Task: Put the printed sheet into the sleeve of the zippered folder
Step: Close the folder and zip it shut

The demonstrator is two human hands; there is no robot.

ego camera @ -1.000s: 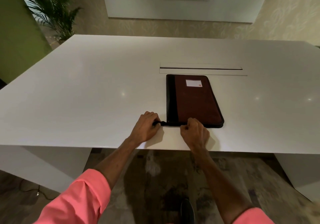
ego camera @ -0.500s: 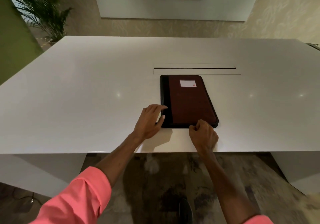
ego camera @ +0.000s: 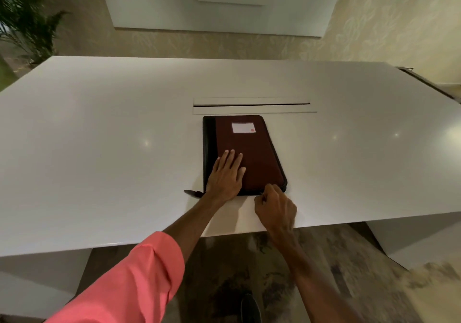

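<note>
A dark red zippered folder (ego camera: 252, 153) with a black spine lies closed on the white table (ego camera: 99, 148), a small white label (ego camera: 243, 127) on its far end. My left hand (ego camera: 227, 176) rests flat on the near left part of its cover, fingers spread. My right hand (ego camera: 275, 206) is closed at the folder's near edge, close to the right corner, pinching what looks like the zipper pull. A black strap tab (ego camera: 193, 192) sticks out from the folder's near left corner. No printed sheet is in view.
A long cable slot (ego camera: 252, 105) runs across the table just beyond the folder. A potted plant (ego camera: 27, 23) stands at the far left. The table's near edge is just below my right hand, with patterned floor and my shoe (ego camera: 250, 309) under it.
My left hand let go of the strap tab and moved onto the folder's cover, lying flat. My right hand slid rightward along the near edge toward the corner.
</note>
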